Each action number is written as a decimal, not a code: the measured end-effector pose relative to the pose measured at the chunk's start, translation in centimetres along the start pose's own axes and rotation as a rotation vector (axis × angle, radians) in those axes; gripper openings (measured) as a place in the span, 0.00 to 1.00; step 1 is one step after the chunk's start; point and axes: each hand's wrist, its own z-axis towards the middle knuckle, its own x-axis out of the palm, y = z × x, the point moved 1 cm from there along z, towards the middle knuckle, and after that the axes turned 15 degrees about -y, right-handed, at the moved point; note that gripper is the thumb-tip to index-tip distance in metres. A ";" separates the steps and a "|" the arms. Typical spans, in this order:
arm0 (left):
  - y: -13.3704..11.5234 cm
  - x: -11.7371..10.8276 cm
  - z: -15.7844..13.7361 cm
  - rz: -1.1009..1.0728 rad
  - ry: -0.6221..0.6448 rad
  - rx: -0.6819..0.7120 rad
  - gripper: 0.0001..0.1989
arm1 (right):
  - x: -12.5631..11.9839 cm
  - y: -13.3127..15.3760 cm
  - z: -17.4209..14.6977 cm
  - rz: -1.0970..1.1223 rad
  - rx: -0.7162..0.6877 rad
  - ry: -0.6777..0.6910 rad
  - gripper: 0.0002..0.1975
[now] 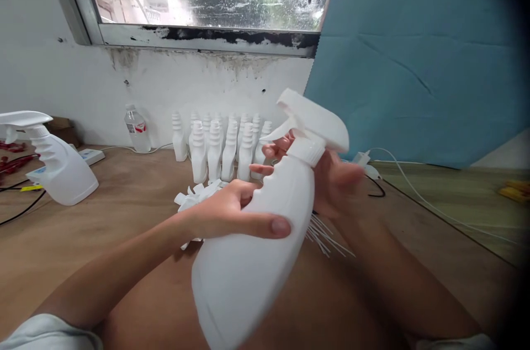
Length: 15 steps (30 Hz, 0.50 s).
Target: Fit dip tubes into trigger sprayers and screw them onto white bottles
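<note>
A white spray bottle (269,234) is tilted in front of me, its trigger head (317,118) up and to the right on the neck. My left hand (236,215) grips the bottle's body, thumb across the near face. Behind the neck is my right hand (331,181), slightly blurred, with fingers apart and thumb stretched out to the right; whether it touches the collar I cannot tell. Partly hidden by my left arm, a heap of white trigger heads (196,195) lies on the table. Thin white tubes (327,237) lie behind the bottle on the right.
Several white bottles without heads (214,151) stand in rows by the wall. Another spray bottle with a head (68,173) stands at the left, near a power strip (91,156) and cables. A clear plastic bottle (137,129) is by the wall. A white cable (434,203) crosses the right side.
</note>
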 end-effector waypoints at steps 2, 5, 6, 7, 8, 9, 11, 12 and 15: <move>0.2 0.0 0.2 -0.021 0.001 -0.005 0.22 | 0.1 0.5 0.1 -0.067 -0.024 -0.086 0.26; 0.6 -0.2 0.4 -0.053 -0.022 -0.012 0.22 | 0.2 1.2 0.0 -0.175 -0.035 -0.112 0.24; 0.8 -0.2 0.5 -0.051 -0.029 -0.009 0.21 | 0.2 1.4 0.0 -0.185 -0.013 -0.094 0.25; 0.8 -0.2 0.6 -0.044 -0.029 -0.005 0.20 | 0.1 1.5 -0.1 -0.185 0.013 -0.089 0.26; 0.9 -0.3 0.7 -0.037 -0.026 -0.001 0.20 | 0.0 1.6 -0.1 -0.178 0.032 -0.104 0.26; 0.9 -0.3 0.8 -0.033 -0.021 0.001 0.19 | -0.2 1.6 -0.1 -0.173 0.040 -0.135 0.25; 0.8 -0.5 0.9 -0.031 -0.003 -0.010 0.20 | -0.5 1.6 -0.1 -0.181 0.012 -0.219 0.22; 0.8 -0.8 1.0 -0.035 0.006 -0.022 0.21 | -0.6 1.6 -0.1 -0.193 -0.018 -0.253 0.22; 0.6 -1.8 0.9 -0.083 0.086 -0.087 0.26 | -0.5 1.2 -0.1 -0.199 -0.104 -0.288 0.27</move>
